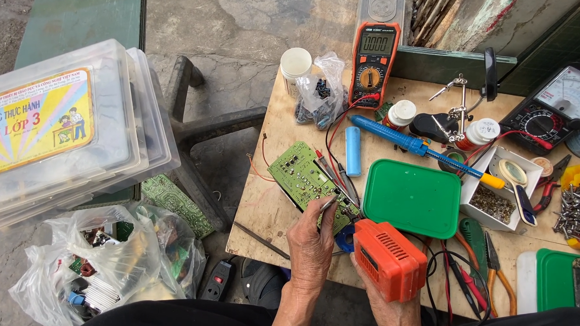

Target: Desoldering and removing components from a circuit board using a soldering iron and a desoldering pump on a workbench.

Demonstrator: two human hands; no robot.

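Note:
A green circuit board point(298, 174) lies at the left of a small wooden table point(272, 215), with red wires trailing off it. My left hand point(311, 247) rests at the board's near corner and pinches a thin metal tool point(328, 204) whose tip touches the board. My right hand point(386, 307) grips an orange boxy tool point(390, 259) with vent slots, held just right of the board and off the table surface. A blue ring-shaped part point(344, 239) shows between my two hands.
An orange multimeter point(372, 64), a blue desoldering pump point(418, 145), a green-lidded box point(412, 197), a helping-hand clamp point(461, 105), an analogue meter point(558, 108), a white parts tray point(497, 197), screws point(578, 214) and pliers point(493, 268) crowd the table. Stacked plastic boxes point(57, 132) and parts bags point(107, 259) sit left.

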